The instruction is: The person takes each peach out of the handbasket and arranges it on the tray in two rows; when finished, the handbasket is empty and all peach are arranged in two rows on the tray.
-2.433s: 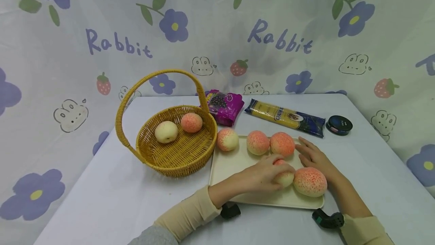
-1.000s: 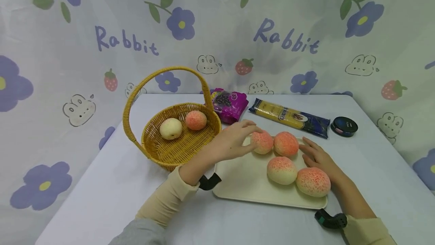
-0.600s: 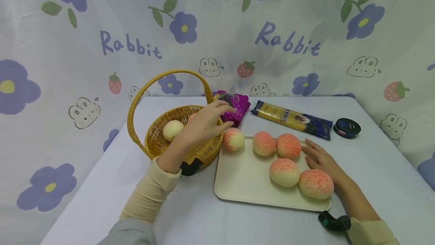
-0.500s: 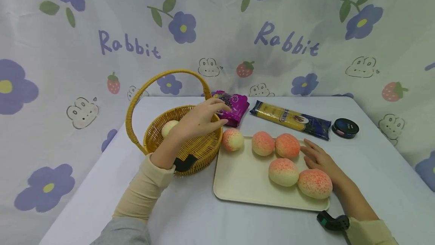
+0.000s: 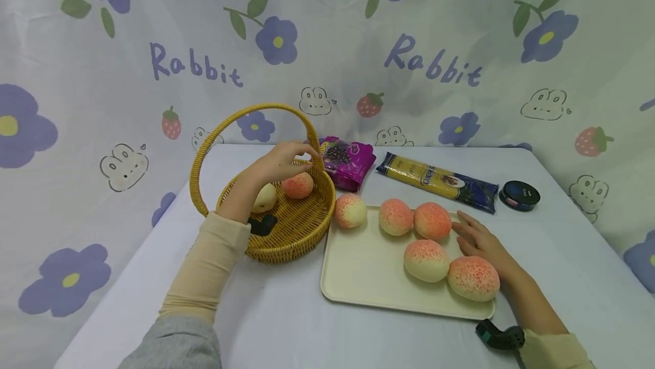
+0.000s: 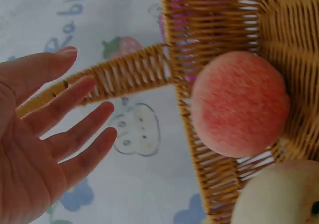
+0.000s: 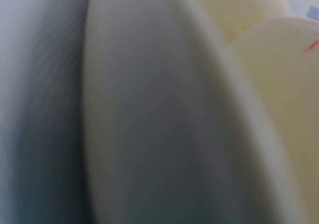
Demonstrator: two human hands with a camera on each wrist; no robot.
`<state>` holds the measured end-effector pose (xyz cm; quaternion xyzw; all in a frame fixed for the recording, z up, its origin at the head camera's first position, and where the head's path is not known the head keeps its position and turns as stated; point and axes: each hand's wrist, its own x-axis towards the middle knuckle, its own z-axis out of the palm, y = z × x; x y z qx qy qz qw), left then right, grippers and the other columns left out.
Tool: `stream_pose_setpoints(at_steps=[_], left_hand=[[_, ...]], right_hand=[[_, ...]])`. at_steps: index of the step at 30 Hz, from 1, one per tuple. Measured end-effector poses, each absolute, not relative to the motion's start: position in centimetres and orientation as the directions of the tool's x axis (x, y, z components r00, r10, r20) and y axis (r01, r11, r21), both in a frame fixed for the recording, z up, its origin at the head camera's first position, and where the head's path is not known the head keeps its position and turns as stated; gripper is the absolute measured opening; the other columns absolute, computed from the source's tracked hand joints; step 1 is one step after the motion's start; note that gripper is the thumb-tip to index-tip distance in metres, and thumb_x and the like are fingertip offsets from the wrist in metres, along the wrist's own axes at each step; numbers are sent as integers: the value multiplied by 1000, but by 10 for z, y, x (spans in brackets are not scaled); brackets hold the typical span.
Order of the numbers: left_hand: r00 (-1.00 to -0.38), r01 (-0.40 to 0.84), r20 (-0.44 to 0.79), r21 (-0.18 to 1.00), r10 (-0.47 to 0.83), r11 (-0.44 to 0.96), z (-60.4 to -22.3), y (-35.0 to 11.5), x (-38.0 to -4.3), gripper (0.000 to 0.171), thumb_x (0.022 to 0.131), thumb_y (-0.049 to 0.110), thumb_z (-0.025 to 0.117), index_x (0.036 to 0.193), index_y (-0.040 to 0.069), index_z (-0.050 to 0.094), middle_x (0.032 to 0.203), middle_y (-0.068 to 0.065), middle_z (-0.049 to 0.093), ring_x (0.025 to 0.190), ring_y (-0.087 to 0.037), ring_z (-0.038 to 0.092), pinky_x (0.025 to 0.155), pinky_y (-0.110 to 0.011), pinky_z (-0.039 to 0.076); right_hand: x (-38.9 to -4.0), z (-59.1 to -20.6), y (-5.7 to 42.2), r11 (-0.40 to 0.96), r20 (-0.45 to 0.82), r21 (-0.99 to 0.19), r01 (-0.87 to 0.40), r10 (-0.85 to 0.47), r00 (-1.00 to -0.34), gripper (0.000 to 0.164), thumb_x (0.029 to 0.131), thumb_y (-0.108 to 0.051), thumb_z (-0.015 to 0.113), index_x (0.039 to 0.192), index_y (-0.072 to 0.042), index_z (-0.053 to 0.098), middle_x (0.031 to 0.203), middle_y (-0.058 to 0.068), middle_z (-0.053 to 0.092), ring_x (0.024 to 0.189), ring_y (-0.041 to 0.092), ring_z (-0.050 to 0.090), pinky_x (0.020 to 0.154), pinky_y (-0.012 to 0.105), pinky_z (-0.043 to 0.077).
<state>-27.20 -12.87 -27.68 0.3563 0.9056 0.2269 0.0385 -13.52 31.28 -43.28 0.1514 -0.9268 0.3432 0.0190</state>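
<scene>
My left hand (image 5: 280, 163), fingers spread and loosely bent, hovers over the back of the wicker basket (image 5: 289, 252). In the left wrist view its fingers are in front of the basket handle (image 6: 129, 73); I see no grip on it. Inside the basket lie a pink peach (image 5: 298, 186) and a pale peach (image 5: 266, 198). My right hand (image 5: 483, 244) rests at the right edge of the cream tray (image 5: 358, 266), fingertips beside a pink peach (image 5: 432, 221). Several more peaches are on the tray, among them a two-toned peach (image 5: 427, 260) and a large speckled peach (image 5: 473, 278).
Behind the tray lie a purple packet (image 5: 350, 164), a long yellow and blue pasta bag (image 5: 437, 181) and a round black tin (image 5: 519, 195). A peach (image 5: 350, 210) sits at the tray's back left corner, against the basket. A patterned curtain hangs behind the table.
My left hand has let go of the two-toned peach on the tray and moved left, across to the basket's back. The right hand has stayed by the tray.
</scene>
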Motion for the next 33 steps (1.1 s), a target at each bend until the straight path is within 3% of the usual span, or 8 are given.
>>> stream_pose_setpoints(at_steps=[9,13,18,23,25,33], left_hand=[[-822,551,50,322,567,770,-298,-141,-296,27,86,1,56,112,1,62,115,-17,58,112,-35,49,91,-45,40],[-874,442,-65,303,481,844,-309,-144,-300,31,87,-2,51,116,2,60,118,-16,57,115,-34,47,92,-44,40],[-893,361,-165,295,419,885,-316,-146,-301,36,89,-3,46,122,7,57,125,-15,53,121,-35,40,95,-47,36],[-876,339,-214,363,431,868,-320,-145,-302,48,85,-8,44,130,7,48,131,-16,46,125,-35,35,97,-46,34],[-866,298,-248,440,434,847,-324,-144,-302,55,81,-11,45,133,7,43,135,-15,42,126,-32,34,100,-44,31],[-850,158,-307,625,427,764,-338,-144,-301,66,77,2,70,133,15,37,141,-8,32,129,-25,27,105,-42,22]], right_hand=[[-136,-434,312,714,157,-632,-302,-264,-952,39,93,-16,50,125,8,48,144,27,22,126,52,19,91,70,20],[-136,-434,311,707,145,-642,-296,-267,-953,40,94,-17,50,126,7,48,145,26,21,127,52,18,91,69,20],[-136,-432,311,716,160,-627,-306,-267,-950,39,93,-15,50,125,7,49,144,26,22,127,51,19,91,69,20],[-136,-430,311,719,170,-623,-309,-262,-950,38,93,-14,51,125,7,49,144,26,23,127,51,19,91,69,20],[-135,-429,311,717,172,-623,-313,-265,-949,38,93,-14,51,125,7,49,144,26,23,127,51,19,91,69,21],[-135,-433,312,713,191,-616,-335,-278,-941,38,93,-14,52,124,7,50,143,27,24,126,52,21,89,69,22]])
